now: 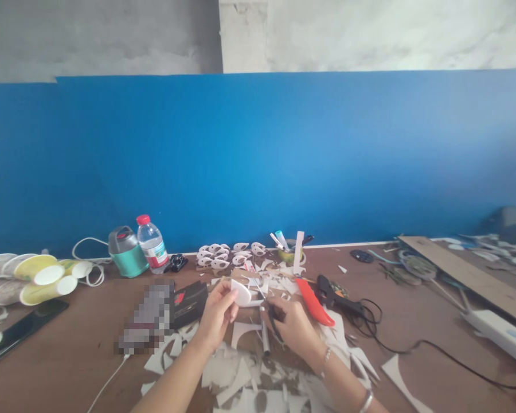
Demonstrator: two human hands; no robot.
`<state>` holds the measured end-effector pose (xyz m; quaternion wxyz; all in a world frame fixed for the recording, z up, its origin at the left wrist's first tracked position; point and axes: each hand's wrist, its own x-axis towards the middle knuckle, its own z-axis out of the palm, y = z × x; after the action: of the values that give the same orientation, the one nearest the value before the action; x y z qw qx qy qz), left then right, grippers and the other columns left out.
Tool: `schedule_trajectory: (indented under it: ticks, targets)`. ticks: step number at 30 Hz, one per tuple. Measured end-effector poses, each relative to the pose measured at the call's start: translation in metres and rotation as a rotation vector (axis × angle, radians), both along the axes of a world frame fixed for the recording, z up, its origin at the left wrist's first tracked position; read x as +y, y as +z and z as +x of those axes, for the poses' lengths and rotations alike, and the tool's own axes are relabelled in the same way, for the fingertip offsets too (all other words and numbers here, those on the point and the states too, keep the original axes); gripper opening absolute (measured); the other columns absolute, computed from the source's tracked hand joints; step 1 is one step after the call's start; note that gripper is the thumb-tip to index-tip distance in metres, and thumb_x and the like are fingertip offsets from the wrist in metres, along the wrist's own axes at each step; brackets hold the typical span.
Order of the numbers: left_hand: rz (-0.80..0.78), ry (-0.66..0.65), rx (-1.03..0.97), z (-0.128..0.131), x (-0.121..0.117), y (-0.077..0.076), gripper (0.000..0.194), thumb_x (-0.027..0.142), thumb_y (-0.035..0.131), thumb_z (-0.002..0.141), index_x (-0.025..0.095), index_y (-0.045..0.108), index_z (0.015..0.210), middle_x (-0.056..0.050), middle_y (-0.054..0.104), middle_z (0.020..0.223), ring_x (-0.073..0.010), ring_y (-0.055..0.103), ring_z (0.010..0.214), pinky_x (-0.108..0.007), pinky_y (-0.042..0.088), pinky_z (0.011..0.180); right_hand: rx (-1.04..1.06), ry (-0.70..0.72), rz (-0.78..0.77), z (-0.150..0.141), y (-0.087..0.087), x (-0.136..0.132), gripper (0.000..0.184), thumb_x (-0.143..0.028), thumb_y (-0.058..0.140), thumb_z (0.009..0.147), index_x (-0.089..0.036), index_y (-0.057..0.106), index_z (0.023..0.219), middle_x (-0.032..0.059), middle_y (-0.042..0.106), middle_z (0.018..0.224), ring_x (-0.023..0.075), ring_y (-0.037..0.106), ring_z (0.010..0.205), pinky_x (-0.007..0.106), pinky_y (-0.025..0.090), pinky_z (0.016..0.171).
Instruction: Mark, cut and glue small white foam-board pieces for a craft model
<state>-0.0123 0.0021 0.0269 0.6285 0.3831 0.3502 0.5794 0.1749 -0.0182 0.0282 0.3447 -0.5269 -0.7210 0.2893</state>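
My left hand (218, 312) is closed on a small white cut-out shape (242, 293), held above the brown table (69, 355). My right hand (293, 326) grips black-handled scissors (270, 312), whose blades point up and left toward the white shape. Several white offcuts (241, 373) lie under and around both hands. A row of finished white cut-outs (223, 255) sits further back, near the blue wall.
Stacked yellow-and-white paper bowls (38, 278) lie at the left beside a teal jar (126, 252) and a water bottle (152, 244). A black glue gun (333, 293) with cord and an orange-handled tool (313, 302) rest to the right. A power strip (501, 332) and board lie far right.
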Motion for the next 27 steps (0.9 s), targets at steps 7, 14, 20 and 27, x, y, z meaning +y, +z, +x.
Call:
schedule_trajectory:
  ticks: [7, 14, 20, 27]
  targets:
    - [-0.003, 0.014, -0.003, 0.0011, -0.0003, 0.0012, 0.033, 0.036, 0.078, 0.063, 0.016, 0.053, 0.073, 0.004, 0.058, 0.060, -0.0010, 0.037, 0.037, -0.016, 0.024, 0.038, -0.003, 0.015, -0.005, -0.0010, 0.0003, -0.0004, 0.021, -0.027, 0.054, 0.079, -0.015, 0.070, 0.087, 0.0005, 0.060, 0.061, 0.0149, 0.048, 0.055, 0.026, 0.037, 0.052]
    - [-0.005, 0.008, -0.006, -0.0003, 0.0001, -0.0015, 0.031, 0.035, 0.078, 0.065, 0.016, 0.055, 0.073, 0.005, 0.055, 0.060, -0.0013, 0.039, 0.039, -0.016, 0.025, 0.038, -0.054, 0.110, 0.035, -0.0036, 0.0030, -0.0068, 0.020, -0.026, 0.052, 0.082, -0.017, 0.069, 0.081, -0.0011, 0.059, 0.060, 0.0127, 0.045, 0.055, 0.024, 0.036, 0.053]
    - [0.010, -0.001, 0.002, -0.0026, 0.0014, -0.0037, 0.030, 0.034, 0.077, 0.067, 0.017, 0.054, 0.072, 0.006, 0.054, 0.061, -0.0018, 0.040, 0.040, -0.016, 0.026, 0.039, -0.084, 0.108, 0.022, -0.0030, 0.0086, -0.0084, 0.020, -0.025, 0.052, 0.082, -0.018, 0.071, 0.081, -0.0013, 0.060, 0.060, 0.0123, 0.045, 0.054, 0.023, 0.037, 0.053]
    - [0.011, -0.006, 0.002, -0.0020, 0.0001, -0.0012, 0.030, 0.035, 0.077, 0.067, 0.017, 0.054, 0.073, 0.005, 0.056, 0.060, -0.0019, 0.040, 0.040, -0.016, 0.026, 0.039, -0.069, 0.110, 0.005, -0.0026, 0.0072, -0.0059, 0.022, -0.025, 0.051, 0.082, -0.016, 0.070, 0.076, -0.0004, 0.059, 0.059, 0.0138, 0.048, 0.055, 0.025, 0.039, 0.054]
